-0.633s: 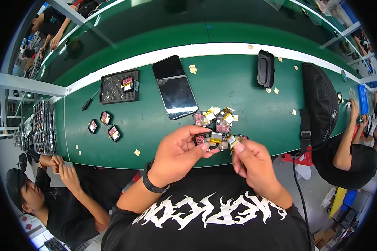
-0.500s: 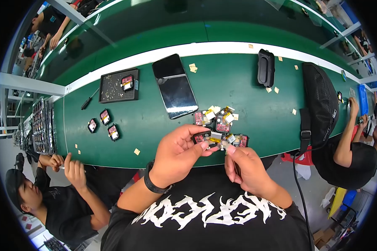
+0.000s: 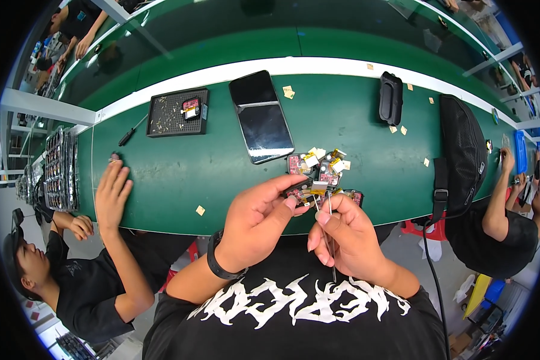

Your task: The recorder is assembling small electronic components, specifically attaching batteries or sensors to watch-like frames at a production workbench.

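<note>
In my left hand (image 3: 259, 217) is a small black-cased electronic module (image 3: 297, 193) with a red circuit board, pinched between thumb and fingers. A silver battery with yellow tape (image 3: 320, 186) shows at its upper right side. Metal tweezers (image 3: 333, 267) are in my right hand (image 3: 349, 239), their tips apart and close to the battery; whether they touch it I cannot tell. Just beyond my hands lie several similar modules, including one at the left (image 3: 296, 163) and one in the middle (image 3: 328, 177). Another module (image 3: 357, 197) is partly hidden behind my right fingers.
A phone-like black slab (image 3: 263, 126) lies beyond my hands. Farther left are a black tray (image 3: 177, 126) holding a module (image 3: 190, 108) and a screwdriver (image 3: 126, 137). A co-worker's hand (image 3: 109, 195) reaches onto the table. A black case (image 3: 390, 99) and black bag (image 3: 462, 138) lie right.
The tweezers now show clearly in my right hand, tips at the battery. The co-worker's hand has reached farther onto the table; the three modules there no longer show. The view has shifted slightly.
</note>
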{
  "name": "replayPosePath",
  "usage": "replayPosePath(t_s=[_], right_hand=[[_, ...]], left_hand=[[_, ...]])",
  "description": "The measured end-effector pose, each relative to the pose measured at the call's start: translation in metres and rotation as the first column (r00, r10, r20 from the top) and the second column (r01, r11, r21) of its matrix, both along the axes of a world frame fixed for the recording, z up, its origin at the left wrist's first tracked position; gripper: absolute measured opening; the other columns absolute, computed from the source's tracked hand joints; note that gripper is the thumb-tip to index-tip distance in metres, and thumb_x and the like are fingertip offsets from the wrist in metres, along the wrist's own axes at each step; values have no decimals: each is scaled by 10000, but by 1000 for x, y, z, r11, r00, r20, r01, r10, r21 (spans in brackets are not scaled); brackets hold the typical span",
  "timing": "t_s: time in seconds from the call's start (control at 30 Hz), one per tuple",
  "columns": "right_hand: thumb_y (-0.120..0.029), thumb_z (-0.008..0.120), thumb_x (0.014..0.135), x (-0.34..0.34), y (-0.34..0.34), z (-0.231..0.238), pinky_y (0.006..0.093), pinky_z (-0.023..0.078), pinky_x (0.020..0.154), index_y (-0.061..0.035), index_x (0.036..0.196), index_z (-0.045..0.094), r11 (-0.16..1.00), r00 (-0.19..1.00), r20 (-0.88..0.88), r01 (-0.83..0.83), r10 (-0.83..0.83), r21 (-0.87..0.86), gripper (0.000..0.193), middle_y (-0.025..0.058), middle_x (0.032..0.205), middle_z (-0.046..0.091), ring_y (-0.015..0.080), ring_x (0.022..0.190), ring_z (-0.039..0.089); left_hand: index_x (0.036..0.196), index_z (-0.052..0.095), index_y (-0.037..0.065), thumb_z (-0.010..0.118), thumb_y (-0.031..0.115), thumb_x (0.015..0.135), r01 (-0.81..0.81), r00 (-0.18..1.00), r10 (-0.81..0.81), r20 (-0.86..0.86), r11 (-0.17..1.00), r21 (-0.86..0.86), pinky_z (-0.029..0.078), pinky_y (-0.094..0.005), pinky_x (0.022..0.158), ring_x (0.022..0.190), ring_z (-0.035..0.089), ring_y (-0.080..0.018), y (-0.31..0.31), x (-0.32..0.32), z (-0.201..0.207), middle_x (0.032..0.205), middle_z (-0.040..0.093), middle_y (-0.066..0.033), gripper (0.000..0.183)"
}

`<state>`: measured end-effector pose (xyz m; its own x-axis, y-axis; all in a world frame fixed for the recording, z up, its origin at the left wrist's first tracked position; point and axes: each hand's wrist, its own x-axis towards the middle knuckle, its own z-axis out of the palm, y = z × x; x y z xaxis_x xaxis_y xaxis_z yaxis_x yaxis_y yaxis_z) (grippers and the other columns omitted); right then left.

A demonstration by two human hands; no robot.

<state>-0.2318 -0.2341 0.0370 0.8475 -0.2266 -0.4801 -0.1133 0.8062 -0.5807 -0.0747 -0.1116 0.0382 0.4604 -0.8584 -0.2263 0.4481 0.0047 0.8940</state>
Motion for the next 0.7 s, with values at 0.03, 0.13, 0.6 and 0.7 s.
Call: replayPosePath(t_s=[0.03,0.13,0.6,0.7], right_hand=[[-159,500,1088,1,0,0,249,456,434,-57,1099,446,1000,1000,5,7,-7,21,116,149,788,681,142,515,602],[-150,498,1087,3,1,1,244,456,424,-53,1100,442,1000,1000,5,9,-9,7,113,150,784,681,147,516,613],[-98,562,1057,5,11,-4,210,379,437,-37,1097,459,919,992,12,121,-126,-376,126,80,765,651,66,503,508],[-89,599,1034,1,8,-13,200,372,477,-28,1158,477,824,976,72,211,-204,-526,184,52,764,635,50,535,495]], left_hand=[[1391,532,-73,504,15,1047,39,999,-39,38,999,-4,557,-361,1004,1150,645,-199,2,1,-1,1270,643,-147,357],[1399,534,-68,504,30,1052,112,979,-116,171,993,32,557,-384,1018,1187,635,-214,6,5,-4,1285,642,-158,362],[1409,530,-63,523,40,1050,77,983,-58,-176,992,101,574,-348,999,1121,679,-209,5,8,0,1269,661,-152,373],[1410,521,-64,533,29,1041,43,960,-18,-278,995,88,579,-355,992,1122,682,-219,5,8,-1,1295,651,-161,380]])
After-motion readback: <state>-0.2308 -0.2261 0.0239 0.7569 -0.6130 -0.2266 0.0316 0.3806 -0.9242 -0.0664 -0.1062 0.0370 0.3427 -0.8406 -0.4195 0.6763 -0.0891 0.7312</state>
